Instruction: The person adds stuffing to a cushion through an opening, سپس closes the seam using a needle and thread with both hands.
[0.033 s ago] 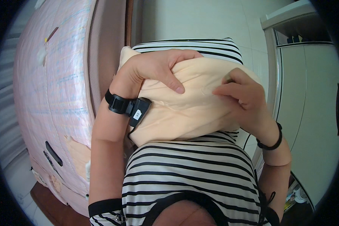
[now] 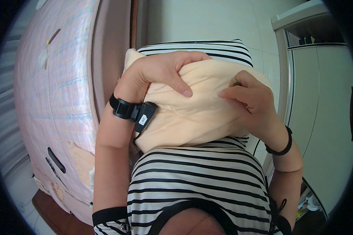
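Observation:
A cream, pillow-like piece of soft cloth [image 2: 184,121] lies creased across my lap. My left hand [image 2: 164,72] holds its far side, the thumb pressed on top and the fingertips partly hidden past the edge. Over the cloth's right part, my right hand [image 2: 253,96] is closed in a pinch, thumb and forefinger together. What sits between these fingertips is too small to make out. Just left of them, a thin pale loop like thread [image 2: 213,95] shows on the cloth. A black strapped device [image 2: 145,117] is worn on my left wrist.
At left is a bed with a pink-and-blue checked quilt [image 2: 66,105]. On it lie a long black object [image 2: 56,159], a cream fabric piece [image 2: 82,160], white fluff [image 2: 43,58] and a thin brown stick [image 2: 55,36]. A pale cabinet [image 2: 317,102] stands at right.
My right hand has shifted very slightly left over the cloth. My left hand and the cloth stay where they were.

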Tool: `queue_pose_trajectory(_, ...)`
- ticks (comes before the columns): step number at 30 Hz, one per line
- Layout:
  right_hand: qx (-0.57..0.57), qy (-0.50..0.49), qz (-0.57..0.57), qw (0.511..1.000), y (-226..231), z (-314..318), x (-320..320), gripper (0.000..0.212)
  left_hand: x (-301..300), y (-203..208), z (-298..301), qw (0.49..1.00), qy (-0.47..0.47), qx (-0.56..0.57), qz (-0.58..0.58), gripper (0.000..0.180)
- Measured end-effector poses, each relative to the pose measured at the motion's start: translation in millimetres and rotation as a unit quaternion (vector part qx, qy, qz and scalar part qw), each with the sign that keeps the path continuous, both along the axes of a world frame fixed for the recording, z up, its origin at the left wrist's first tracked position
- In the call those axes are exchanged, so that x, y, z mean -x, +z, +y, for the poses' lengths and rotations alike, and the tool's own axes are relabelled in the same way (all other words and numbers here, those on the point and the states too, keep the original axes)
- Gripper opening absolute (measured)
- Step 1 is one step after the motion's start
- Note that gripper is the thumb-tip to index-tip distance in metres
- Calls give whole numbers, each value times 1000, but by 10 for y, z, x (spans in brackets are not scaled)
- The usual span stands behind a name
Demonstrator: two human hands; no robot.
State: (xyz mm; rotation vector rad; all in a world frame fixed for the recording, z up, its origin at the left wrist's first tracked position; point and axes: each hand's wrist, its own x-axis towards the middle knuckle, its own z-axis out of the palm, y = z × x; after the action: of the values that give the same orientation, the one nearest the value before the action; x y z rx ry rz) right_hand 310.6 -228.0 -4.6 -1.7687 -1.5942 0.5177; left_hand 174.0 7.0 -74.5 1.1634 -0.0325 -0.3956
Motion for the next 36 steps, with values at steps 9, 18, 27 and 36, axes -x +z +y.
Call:
queue_pose_trajectory(9,2,-29,-45,999,-119,21,27,17,-6,33,-29,998,21,41,32,84)
queue_pose_trajectory(18,0,-25,-42,999,-174,24,28,17,19,90,-35,999,38,28,21,76)
queue_pose_trajectory(27,14,-19,6,1000,-180,79,28,17,18,42,-10,999,31,35,13,76)
queue_pose_trajectory(36,-4,-4,44,999,-252,87,-34,16,14,32,-36,998,37,50,18,73)
